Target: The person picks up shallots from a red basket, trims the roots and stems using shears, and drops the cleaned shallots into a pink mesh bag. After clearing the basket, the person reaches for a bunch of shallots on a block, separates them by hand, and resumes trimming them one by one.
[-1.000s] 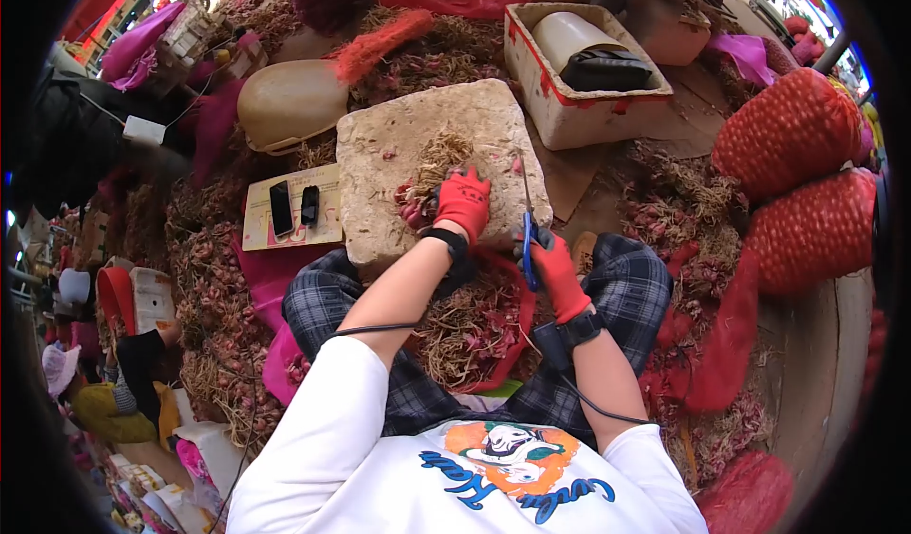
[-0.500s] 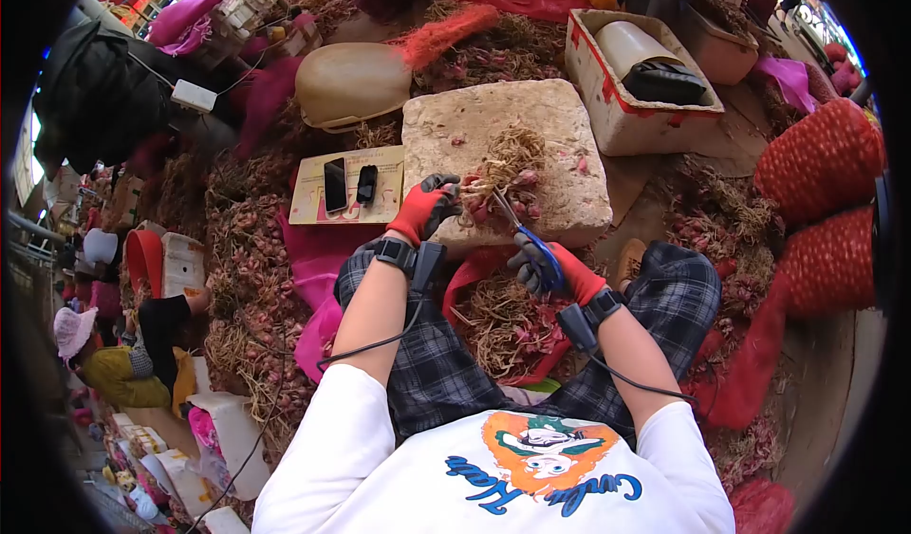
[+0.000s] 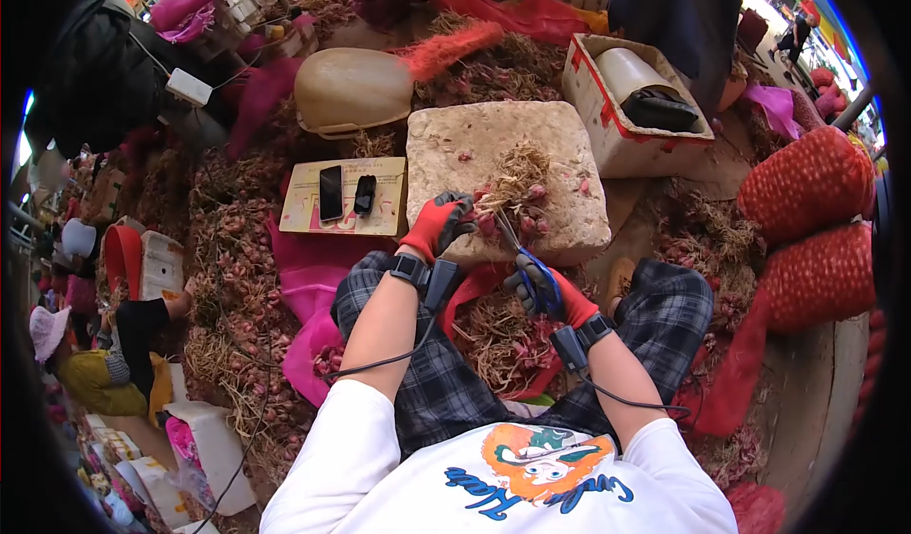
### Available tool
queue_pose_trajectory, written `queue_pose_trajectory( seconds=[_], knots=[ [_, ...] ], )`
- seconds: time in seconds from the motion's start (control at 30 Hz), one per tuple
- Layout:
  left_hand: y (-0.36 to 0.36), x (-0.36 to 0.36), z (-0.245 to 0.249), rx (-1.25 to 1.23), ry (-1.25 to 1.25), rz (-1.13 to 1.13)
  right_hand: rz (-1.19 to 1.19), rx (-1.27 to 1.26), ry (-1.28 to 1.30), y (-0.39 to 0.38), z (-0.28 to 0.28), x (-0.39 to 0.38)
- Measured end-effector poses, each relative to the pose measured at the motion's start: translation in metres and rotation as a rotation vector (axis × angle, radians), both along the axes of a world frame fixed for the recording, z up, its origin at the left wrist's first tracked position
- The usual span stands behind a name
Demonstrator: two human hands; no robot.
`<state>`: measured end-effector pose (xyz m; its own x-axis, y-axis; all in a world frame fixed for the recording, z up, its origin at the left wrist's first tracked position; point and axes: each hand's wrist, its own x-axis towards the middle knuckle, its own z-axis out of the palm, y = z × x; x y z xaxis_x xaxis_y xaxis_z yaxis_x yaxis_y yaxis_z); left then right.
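Observation:
My left hand (image 3: 444,224), in a red glove with dark grey fingers, is closed at the left edge of a bunch of shallots (image 3: 534,223). Its fingertips pinch shallots there, partly hidden by the fingers. In my right hand (image 3: 548,289), gloved alike, is a pair of scissors (image 3: 513,234) with blue handles. The blades point up and left into the bunch, close to my left fingertips. Dry roots and stems (image 3: 522,171) lie tangled with the shallots on a pale, worn foam block (image 3: 446,140) in front of me.
Left of the block, a phone (image 3: 331,193) and a small black device (image 3: 364,194) lie on a yellowish box (image 3: 302,219). Behind are a beige basin (image 3: 346,86) and a foam box (image 3: 607,121). Red net sacks (image 3: 807,178) stand right. Loose shallots (image 3: 237,316) cover the ground leftward.
My left hand has come closer to the bunch, its fingertips now against the shallots. The scissors stay at the bunch. My view has shifted slightly, and a person's dark-clothed legs show more at the top.

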<state>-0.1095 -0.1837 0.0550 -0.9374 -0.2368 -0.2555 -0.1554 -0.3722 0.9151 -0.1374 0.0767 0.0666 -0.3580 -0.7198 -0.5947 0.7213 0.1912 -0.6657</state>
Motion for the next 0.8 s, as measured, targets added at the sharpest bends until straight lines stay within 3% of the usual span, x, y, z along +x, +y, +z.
queue_pose_trajectory(
  seconds=[0.03, 0.1, 0.2, 0.3, 0.37, 0.43, 0.53, 0.57, 0.6, 0.63, 0.67, 0.8],
  knots=[
    [0.001, 0.003, -0.004, -0.185, 0.113, -0.045, 0.009, 0.038, 0.015, -0.007, -0.001, -0.005],
    [0.003, 0.002, 0.011, 0.082, -0.178, -0.051, 0.024, 0.112, 0.044, -0.020, -0.004, -0.017],
    [-0.001, 0.005, 0.007, 0.024, -0.120, -0.049, -0.091, 0.023, 0.121, -0.031, -0.010, -0.025],
    [-0.002, 0.014, 0.011, 0.177, -0.024, -0.015, -0.045, -0.011, 0.156, -0.017, -0.032, -0.028],
    [0.004, 0.022, 0.009, -0.305, 0.288, -0.147, -0.011, -0.006, 0.170, -0.001, -0.029, -0.018],
    [0.027, 0.034, 0.012, 0.396, 0.201, -0.155, -0.020, -0.026, 0.157, 0.024, 0.001, 0.004],
    [0.103, 0.071, 0.039, 0.345, 0.097, -0.180, -0.434, -0.180, 0.206, 0.045, 0.037, 0.047],
    [0.125, 0.079, 0.036, 0.169, 0.113, -0.179, -0.431, -0.307, 0.164, 0.050, 0.038, 0.048],
    [0.145, 0.087, 0.031, -0.007, 0.124, -0.179, -0.423, -0.275, 0.223, 0.054, 0.034, 0.050],
    [0.160, 0.093, 0.016, 0.051, 0.204, -0.181, -0.416, -0.242, 0.276, 0.058, 0.027, 0.053],
    [0.174, 0.096, 0.004, -0.087, 0.238, -0.156, -0.408, -0.211, 0.328, 0.061, 0.021, 0.055],
    [0.176, 0.111, -0.009, 0.027, -0.062, -0.307, -0.438, -0.107, 0.172, 0.085, 0.002, 0.056]
  ],
)
